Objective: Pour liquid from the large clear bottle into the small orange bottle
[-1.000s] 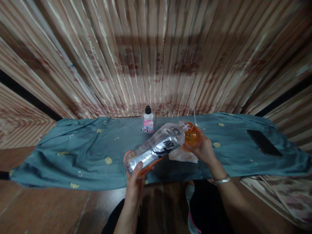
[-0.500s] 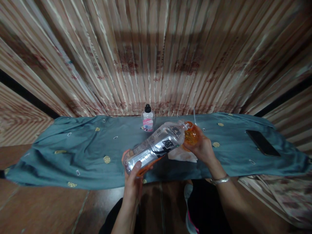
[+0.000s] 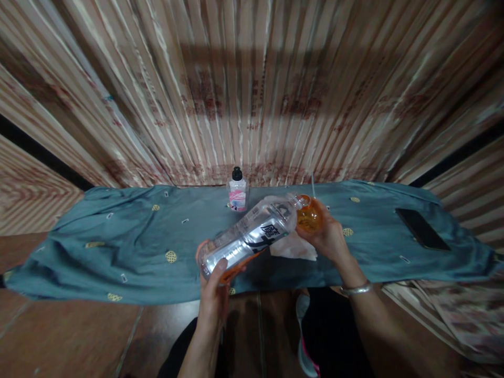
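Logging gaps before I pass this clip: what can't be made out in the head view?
- Small bottle by the curtain: pink label too small to read.
- Orange container in the right hand: shape hidden by fingers and the plastic bottle.
- Plastic bottle's base: covered by the left hand.
- White tissue: partly hidden under the bottle.
- Dark phone: screen unreadable.

Teal cloth (image 3: 118, 236) with small gold motifs, spread wide over a brown tiled floor (image 3: 71, 336). At its far edge, a small clear bottle (image 3: 237, 193) — black cap, pink label — upright against a striped pleated curtain (image 3: 252, 89). Toward the right end, a dark phone (image 3: 422, 235) lying flat; near the middle, crumpled white tissue (image 3: 293, 247).
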The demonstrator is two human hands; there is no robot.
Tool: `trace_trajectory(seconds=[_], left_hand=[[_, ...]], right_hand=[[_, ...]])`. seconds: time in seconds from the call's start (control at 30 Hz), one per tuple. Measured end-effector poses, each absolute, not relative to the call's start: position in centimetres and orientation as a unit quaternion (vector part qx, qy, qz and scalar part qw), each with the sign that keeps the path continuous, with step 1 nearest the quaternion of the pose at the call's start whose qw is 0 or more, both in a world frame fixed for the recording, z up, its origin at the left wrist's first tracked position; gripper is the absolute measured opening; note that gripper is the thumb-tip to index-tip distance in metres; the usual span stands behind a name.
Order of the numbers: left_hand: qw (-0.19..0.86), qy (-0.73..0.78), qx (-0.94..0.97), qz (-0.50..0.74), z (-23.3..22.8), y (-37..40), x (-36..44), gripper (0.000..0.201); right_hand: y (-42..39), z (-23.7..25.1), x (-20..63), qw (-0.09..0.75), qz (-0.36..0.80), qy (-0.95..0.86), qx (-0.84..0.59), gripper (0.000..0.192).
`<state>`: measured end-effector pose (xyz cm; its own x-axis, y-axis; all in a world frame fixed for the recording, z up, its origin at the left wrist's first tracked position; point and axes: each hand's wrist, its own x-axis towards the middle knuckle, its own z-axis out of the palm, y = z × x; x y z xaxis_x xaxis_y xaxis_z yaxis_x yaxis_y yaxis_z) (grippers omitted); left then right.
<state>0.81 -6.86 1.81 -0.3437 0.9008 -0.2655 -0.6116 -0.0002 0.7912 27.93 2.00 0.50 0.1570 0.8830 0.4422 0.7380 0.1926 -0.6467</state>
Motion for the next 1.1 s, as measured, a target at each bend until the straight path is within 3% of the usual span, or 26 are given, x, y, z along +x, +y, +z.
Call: trace_trajectory(seconds=[0.43,0.7,1.1], left_hand=[[0.569,0.436,0.16,0.679,1.61,-6.75,0.23,0.084],[0.547,0.436,0.157,0.697,1.93,-6.74,0.52,0.073],[0.555,0.45,0.167,0.679,1.88,-6.69,0.36,0.081]], right_hand=[[1.96,0.68,27.57,0.433,0.112,-0.629,-0.636,0.089],[1.92,0.94,27.44,0.422,0.123,-0.634,-0.636,0.087],[1.92,0.93,27.62,0.425,0.109,-0.644,-0.627,0.088]])
